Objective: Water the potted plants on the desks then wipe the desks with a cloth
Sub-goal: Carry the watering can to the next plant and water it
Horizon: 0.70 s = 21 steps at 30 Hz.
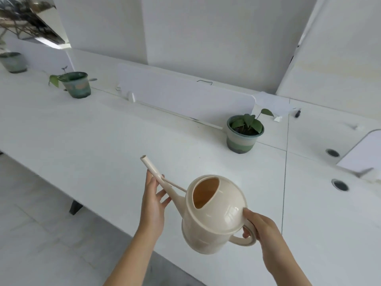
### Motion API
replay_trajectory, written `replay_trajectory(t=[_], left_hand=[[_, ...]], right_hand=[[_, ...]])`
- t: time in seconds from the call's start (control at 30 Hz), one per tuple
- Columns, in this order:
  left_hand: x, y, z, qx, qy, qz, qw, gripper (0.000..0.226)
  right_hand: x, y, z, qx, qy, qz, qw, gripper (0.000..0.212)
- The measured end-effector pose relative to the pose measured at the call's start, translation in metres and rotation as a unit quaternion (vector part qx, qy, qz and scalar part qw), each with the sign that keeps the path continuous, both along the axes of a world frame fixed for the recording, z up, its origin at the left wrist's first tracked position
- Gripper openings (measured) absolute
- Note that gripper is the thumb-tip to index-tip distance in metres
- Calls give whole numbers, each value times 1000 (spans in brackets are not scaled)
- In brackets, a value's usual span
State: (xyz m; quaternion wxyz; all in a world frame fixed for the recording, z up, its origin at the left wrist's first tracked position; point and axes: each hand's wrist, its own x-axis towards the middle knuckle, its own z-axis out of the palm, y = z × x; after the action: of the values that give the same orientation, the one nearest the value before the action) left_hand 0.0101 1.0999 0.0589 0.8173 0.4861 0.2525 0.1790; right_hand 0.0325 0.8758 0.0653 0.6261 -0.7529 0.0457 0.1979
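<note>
A cream, glossy can (214, 215) with an oval fill hole is held above the desk (103, 137). Its loop handle is clenched by the right hand (261, 230); ahead of that grip, the long spout is steadied between the left hand's (153, 201) loose fingers (162, 195).

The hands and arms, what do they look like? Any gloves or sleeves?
No gloves and no sleeves in view. The left hand and right hand are bare, and both forearms are bare to the picture's bottom edge. No rings, watch or bracelets show. The fingernails look short and plain.
</note>
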Motion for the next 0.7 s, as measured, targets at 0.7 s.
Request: replay_trajectory(t=[0.7], left_hand=[[213,-18,-5,6,10,-296,955,49]], right_hand=[[66,23,22,24,9,-284,958,33]])
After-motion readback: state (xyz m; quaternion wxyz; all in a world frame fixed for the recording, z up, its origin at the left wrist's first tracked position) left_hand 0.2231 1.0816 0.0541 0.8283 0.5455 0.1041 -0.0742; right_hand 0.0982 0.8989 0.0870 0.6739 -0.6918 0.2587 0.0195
